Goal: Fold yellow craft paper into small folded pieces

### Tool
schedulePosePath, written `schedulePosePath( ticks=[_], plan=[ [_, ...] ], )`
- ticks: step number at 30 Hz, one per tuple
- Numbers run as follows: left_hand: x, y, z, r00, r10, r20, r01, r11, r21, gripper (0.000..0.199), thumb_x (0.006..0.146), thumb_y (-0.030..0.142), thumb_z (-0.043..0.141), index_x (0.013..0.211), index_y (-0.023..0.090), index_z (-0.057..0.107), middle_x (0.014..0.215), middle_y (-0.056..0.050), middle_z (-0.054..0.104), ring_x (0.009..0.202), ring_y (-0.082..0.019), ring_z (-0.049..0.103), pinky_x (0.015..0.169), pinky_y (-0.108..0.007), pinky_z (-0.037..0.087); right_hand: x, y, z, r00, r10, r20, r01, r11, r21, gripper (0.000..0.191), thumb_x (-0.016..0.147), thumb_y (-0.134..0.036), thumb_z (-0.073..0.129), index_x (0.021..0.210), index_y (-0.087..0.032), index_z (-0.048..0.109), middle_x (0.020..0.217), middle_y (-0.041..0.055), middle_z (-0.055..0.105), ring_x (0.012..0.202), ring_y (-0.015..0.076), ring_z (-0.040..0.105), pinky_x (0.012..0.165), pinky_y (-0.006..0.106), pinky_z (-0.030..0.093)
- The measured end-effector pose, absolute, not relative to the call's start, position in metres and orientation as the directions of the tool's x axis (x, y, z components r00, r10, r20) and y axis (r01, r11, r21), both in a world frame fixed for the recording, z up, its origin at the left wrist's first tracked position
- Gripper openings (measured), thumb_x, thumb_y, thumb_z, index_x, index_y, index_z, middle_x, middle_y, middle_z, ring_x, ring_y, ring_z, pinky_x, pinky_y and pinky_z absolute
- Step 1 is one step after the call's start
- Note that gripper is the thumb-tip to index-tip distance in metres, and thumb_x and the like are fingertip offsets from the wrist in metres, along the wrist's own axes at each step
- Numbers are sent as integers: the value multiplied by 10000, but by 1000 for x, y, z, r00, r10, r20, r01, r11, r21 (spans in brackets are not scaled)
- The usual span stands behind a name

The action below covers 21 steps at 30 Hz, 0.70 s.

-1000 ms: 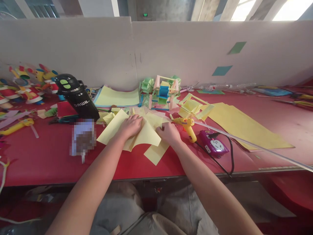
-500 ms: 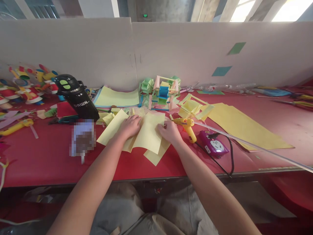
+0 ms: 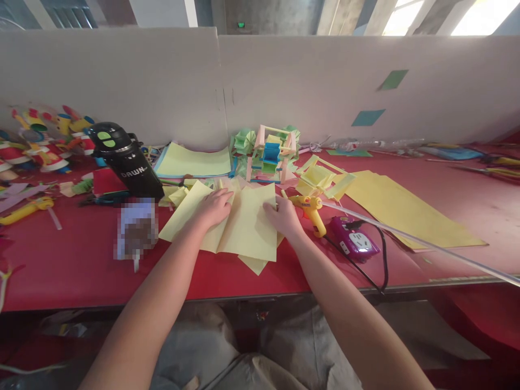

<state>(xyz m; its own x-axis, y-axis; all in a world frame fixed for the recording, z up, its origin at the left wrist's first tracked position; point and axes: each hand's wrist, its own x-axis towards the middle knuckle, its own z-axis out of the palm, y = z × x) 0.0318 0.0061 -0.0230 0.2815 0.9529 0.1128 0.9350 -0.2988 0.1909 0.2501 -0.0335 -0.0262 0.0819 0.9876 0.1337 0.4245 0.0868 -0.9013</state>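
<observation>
A pale yellow sheet of paper [image 3: 251, 230] with a crease down its middle lies spread between my hands. My left hand [image 3: 214, 208] rests on its left half with the fingers stretched out. Pinched in my right hand [image 3: 283, 214] is the sheet's right edge, thumb on top. Under it, the corner of another yellow sheet [image 3: 255, 264] pokes out toward me. Just right of my right hand lies a yellow glue gun [image 3: 312, 208] with a long clear glue stick [image 3: 406, 238] in its back. Beyond the hands stands a paper-and-stick frame with a blue folded piece [image 3: 271, 154].
A black bottle [image 3: 125, 162] leans at the left, near a blurred-out item [image 3: 136, 230]. On the right are a purple power socket [image 3: 355, 238] with a black cord and large yellow sheets [image 3: 410, 211]. A white partition [image 3: 122, 81] borders the table's back.
The right half of the sheet is opened out flatter to the right, and its lower right corner has come nearer me. My right hand has shifted slightly right.
</observation>
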Motion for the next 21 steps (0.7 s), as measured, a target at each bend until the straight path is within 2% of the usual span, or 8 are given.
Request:
schedulePosePath(
  ticks=[4, 7, 10, 12, 13, 15, 18, 21],
  plan=[
    [31, 8, -26, 301, 949, 96, 925, -315, 210, 520, 918, 217, 340, 1394, 188, 548, 1538, -95, 435, 1422, -268, 398, 1176, -451, 311, 250, -36, -25, 94, 987, 127, 422, 76, -903, 160, 763, -339, 545, 805, -197, 604, 693, 39, 645, 630, 199, 589, 566, 298, 454],
    [29, 9, -25, 285, 949, 135, 904, -313, 291, 493, 922, 263, 377, 1361, 154, 572, 1524, -126, 449, 1410, -270, 419, 1175, -429, 318, 249, -37, -23, 105, 989, 106, 353, 62, -934, 332, 756, -327, 569, 1053, -190, 624, 676, 13, 633, 566, 180, 560, 555, 310, 469],
    [24, 5, -13, 287, 944, 164, 841, -330, 429, 503, 919, 356, 448, 1365, 152, 561, 1522, -127, 452, 1416, -264, 414, 1188, -411, 300, 246, -38, -21, 93, 992, 83, 116, 72, -991, 665, 766, -360, 605, 1397, -219, 450, 748, 8, 667, 552, 169, 566, 556, 324, 499],
    [20, -3, 0, 341, 936, 90, 771, -333, 543, 563, 911, 475, 485, 1405, 205, 518, 1527, -101, 452, 1416, -276, 415, 1169, -437, 333, 244, -39, -17, 66, 994, 86, -93, 92, -991, 814, 772, -392, 631, 1507, -275, 302, 865, 18, 704, 598, 171, 601, 586, 337, 528],
    [18, -9, 8, 412, 910, 49, 720, -358, 595, 652, 885, 551, 520, 1449, 229, 464, 1555, -94, 410, 1423, -289, 404, 1148, -440, 365, 243, -39, -15, 49, 994, 98, -184, 105, -977, 830, 770, -396, 644, 1515, -307, 289, 937, 23, 716, 641, 174, 623, 614, 345, 542],
    [16, -20, 22, 582, 813, 0, 615, -440, 655, 862, 800, 640, 610, 1524, 261, 335, 1605, -82, 310, 1461, -308, 331, 1143, -446, 370, 243, -40, -10, 31, 992, 119, -317, 123, -940, 770, 766, -391, 659, 1479, -350, 369, 1086, 27, 710, 768, 184, 658, 690, 361, 564],
    [16, -36, 37, 717, 697, -16, 538, -538, 649, 1259, 603, 633, 797, 1583, 306, 78, 1655, -65, 139, 1496, -316, 240, 1164, -433, 343, 245, -40, -4, -10, 994, 111, -444, 95, -891, 594, 767, -373, 653, 1348, -309, 546, 1236, 45, 664, 989, 222, 656, 817, 393, 564],
    [18, -43, 39, 718, 691, -76, 586, -543, 601, 1364, 555, 571, 844, 1571, 363, -43, 1660, -48, 130, 1474, -318, 299, 1131, -432, 384, 248, -40, 0, -103, 985, 138, -521, 64, -851, 544, 761, -354, 597, 1301, -292, 579, 1248, 42, 650, 1107, 261, 620, 914, 463, 531]
  ],
)
